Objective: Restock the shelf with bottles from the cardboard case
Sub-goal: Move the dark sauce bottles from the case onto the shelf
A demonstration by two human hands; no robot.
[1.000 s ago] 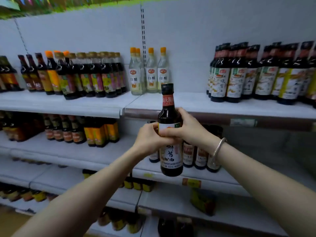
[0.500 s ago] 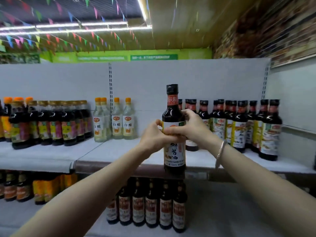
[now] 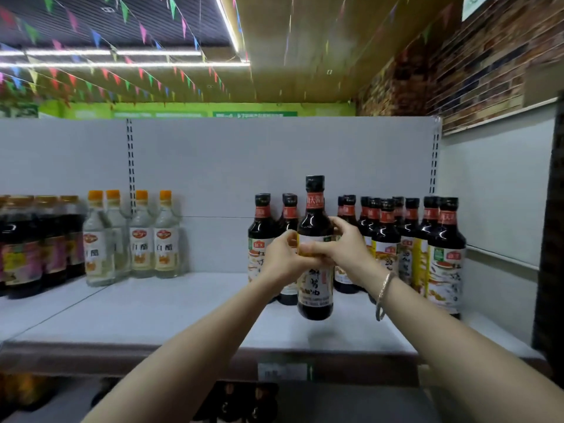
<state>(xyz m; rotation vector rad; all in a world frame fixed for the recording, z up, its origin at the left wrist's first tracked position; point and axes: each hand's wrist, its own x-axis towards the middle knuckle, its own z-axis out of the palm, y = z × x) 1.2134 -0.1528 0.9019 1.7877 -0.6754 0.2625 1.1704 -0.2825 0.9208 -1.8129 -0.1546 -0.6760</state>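
A dark soy sauce bottle with a black cap and white label hangs upright just above the top shelf. My left hand and my right hand both grip it around the upper label, fingers curled from either side. Its base hovers a little over the white shelf board, in front of a row of similar dark bottles. The cardboard case is out of view.
Clear vinegar bottles with orange caps stand at the left of the bay, dark bottles with pink labels further left. Bare white shelf lies between them and the dark row. A side panel closes the right end.
Both hands have raised the bottle from the lower shelves up to the top shelf and carried it inward over the board. The view has tilted upward with it.
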